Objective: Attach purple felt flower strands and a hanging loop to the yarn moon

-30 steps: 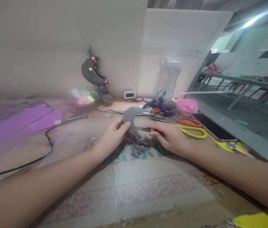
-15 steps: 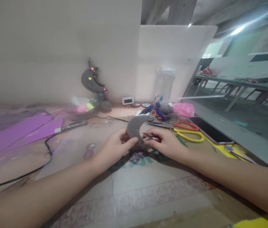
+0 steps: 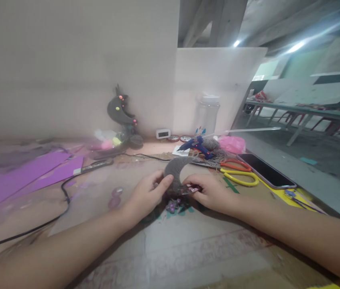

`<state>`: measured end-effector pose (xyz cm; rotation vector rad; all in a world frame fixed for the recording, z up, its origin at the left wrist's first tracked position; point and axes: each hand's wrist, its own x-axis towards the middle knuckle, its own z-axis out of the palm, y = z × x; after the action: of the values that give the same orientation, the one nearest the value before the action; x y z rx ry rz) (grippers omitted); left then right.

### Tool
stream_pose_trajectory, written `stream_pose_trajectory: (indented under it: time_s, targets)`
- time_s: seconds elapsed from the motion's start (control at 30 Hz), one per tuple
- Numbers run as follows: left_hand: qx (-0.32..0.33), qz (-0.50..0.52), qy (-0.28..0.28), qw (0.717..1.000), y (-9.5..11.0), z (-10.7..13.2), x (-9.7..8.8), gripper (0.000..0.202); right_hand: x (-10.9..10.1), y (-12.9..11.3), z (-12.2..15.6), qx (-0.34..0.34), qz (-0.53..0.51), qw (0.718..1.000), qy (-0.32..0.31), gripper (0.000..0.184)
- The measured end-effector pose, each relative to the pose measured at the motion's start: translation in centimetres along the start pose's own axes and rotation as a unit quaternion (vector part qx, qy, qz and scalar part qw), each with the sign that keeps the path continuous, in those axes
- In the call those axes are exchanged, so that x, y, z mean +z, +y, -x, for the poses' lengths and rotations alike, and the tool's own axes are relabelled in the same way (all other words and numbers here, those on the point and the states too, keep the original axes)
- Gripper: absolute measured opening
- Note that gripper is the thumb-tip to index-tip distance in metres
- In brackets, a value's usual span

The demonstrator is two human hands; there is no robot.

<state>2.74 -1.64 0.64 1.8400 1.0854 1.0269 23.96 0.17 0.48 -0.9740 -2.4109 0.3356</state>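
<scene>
In the middle, my left hand (image 3: 150, 192) is closed on a crescent moon (image 3: 173, 168) wrapped in grey yarn, thumb on its face and fingers behind. Its lower part meets a dark base with small grey and purple flowers (image 3: 173, 205) at the foot. My right hand (image 3: 207, 188) is closed round a small metal tool (image 3: 191, 189) with a dark reddish handle, whose exact kind is unclear. The tool's metal end is at the crescent's lower inner edge; whether it touches is hard to tell. My right fingertips are partly hidden.
Behind my hands lie a blue glue gun (image 3: 198, 146), grey yarn (image 3: 210, 142) and scissors (image 3: 239, 176) with orange and yellow handles. A phone (image 3: 266, 170) is at right. A cutter (image 3: 93, 166), black cable (image 3: 67, 192) and purple sheets (image 3: 37, 176) lie left; a decorated moon (image 3: 118, 110) stands behind.
The view has tilted up slightly, so things sit lower. My right hand has turned the small tool, bringing its metal end down to the crescent's lower part. My left hand keeps its hold.
</scene>
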Motion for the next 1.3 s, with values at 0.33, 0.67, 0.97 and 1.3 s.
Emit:
stream_pose_trajectory:
  time_s: [0.33,0.67,0.97,1.3]
  targets:
    - [0.016,-0.095,0.055,0.994,0.4,0.3,-0.4,0.026,-0.8,-0.4,0.6,-0.104,0.017,0.992,0.068,0.028]
    - [0.087,-0.212,0.056,0.972,1.1,1.3,-0.3,0.017,-1.1,-0.6,0.7,-0.071,0.116,0.985,0.106,0.028]
    - [0.113,-0.214,0.051,0.969,1.2,1.3,-0.3,0.014,-2.9,-2.0,0.4,-0.107,0.215,0.961,0.135,0.032]
    - [0.091,-0.222,0.041,0.97,2.5,1.6,-0.3,0.013,-2.9,-2.2,0.1,-0.109,0.223,0.96,0.132,0.038]
